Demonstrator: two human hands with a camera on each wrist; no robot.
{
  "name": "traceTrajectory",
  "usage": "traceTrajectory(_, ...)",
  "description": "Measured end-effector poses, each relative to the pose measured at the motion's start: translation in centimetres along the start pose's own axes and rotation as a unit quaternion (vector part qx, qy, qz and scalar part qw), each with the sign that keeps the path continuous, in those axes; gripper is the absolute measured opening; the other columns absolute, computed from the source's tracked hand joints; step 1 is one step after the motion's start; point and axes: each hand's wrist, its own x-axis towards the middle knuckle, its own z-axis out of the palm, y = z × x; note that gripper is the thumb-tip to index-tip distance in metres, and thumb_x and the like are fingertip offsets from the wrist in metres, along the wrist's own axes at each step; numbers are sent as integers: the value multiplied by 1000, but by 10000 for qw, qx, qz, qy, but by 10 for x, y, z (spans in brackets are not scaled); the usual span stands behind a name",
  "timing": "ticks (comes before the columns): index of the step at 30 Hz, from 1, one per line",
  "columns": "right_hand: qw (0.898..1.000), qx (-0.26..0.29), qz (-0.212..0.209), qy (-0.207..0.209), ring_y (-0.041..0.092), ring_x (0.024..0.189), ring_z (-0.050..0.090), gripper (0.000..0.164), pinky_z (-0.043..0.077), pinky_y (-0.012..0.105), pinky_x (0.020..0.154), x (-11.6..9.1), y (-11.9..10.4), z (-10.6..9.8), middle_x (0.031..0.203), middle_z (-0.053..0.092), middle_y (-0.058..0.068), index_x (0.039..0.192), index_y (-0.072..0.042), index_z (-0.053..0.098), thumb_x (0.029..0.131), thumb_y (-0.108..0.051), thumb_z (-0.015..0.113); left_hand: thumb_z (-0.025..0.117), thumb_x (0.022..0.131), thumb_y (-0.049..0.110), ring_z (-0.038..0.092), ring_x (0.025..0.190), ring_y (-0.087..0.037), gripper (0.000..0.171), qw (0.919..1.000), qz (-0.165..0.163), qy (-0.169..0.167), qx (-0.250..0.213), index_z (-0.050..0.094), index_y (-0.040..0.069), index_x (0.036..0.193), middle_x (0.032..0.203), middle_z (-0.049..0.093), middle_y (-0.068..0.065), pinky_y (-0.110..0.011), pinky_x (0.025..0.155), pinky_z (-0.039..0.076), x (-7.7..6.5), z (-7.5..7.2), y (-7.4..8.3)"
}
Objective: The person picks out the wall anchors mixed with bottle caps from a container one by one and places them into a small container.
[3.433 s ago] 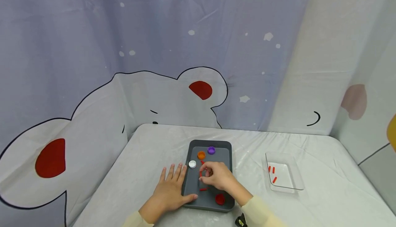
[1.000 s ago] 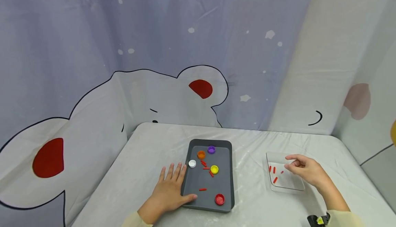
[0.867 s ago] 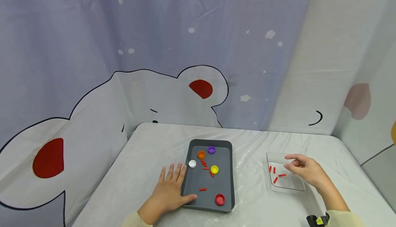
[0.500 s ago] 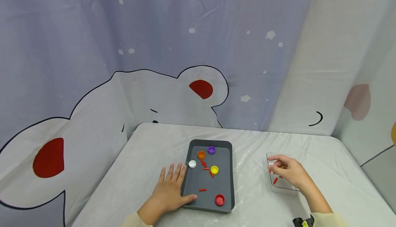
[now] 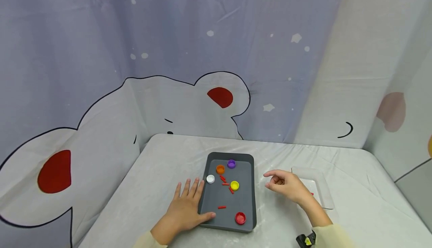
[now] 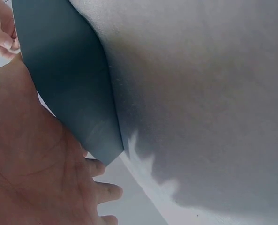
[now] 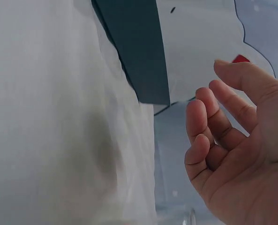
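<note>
My left hand [image 5: 185, 208] lies with straight, spread fingers along the left edge of a grey tray [image 5: 212, 199]. In the left wrist view its palm shows beside the tray's dark side. On the tray are several short red sticks, one of them alone near the front, a red stick [image 5: 221, 207]. My right hand [image 5: 287, 186] is over the table between the tray and a clear plastic box [image 5: 324, 188]. In the right wrist view, the right hand [image 7: 242, 136] has loosely bent fingers, thumb and index apart, with nothing between them.
Small round caps sit on the tray: orange [image 5: 220, 169], purple [image 5: 231, 164], white [image 5: 210, 179], yellow [image 5: 234, 185] and red [image 5: 240, 218]. The right forearm covers part of the box, where a red stick [image 5: 312, 194] shows. A printed curtain hangs behind the table.
Earlier my right hand was over the tray with a red stick. It then let a red stick fall into the clear box and has moved left, back towards the tray. The left hand stays put.
</note>
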Motion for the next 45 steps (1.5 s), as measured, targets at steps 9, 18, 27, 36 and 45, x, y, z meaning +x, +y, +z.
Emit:
traceTrajectory(9,9973,204,-460,-527,6,68,58,34,46,21,60,14,-15,28,80,66,-1,118,-2,71,87,-14,79,50,84,84,17,153,-45,112,10000,-3,-4,-15,25,7,161,166,24,-16,-65,120,7,0,1,-1)
traceTrajectory(18,9929,149,-496,-1072,8,68,57,36,47,21,62,27,-28,52,81,65,-1,118,-1,71,86,-16,80,48,83,85,17,152,-45,113,10000,17,55,21,26,6,161,166,25,-16,-65,120,7,-1,4,-2)
traceTrajectory(27,9870,109,-605,-1486,6,68,56,33,47,20,63,37,-36,76,80,65,-3,116,-3,73,87,-15,81,49,83,85,17,153,-44,113,9999,13,77,149,25,7,161,166,25,-14,-64,120,6,1,10,-4)
traceTrajectory(36,9716,-189,-807,-2218,5,71,60,32,51,21,66,48,-38,92,84,67,-8,117,-8,75,86,-14,81,48,84,85,16,153,-45,113,10000,63,8,35,24,6,161,167,23,-16,-66,120,7,2,7,-4)
traceTrajectory(45,9494,-724,-964,-2900,0,67,58,31,50,19,65,57,-39,102,81,65,-12,114,-15,76,84,-11,82,48,84,85,16,152,-45,113,10000,95,18,6,24,6,161,166,24,-16,-65,120,7,1,2,-1)
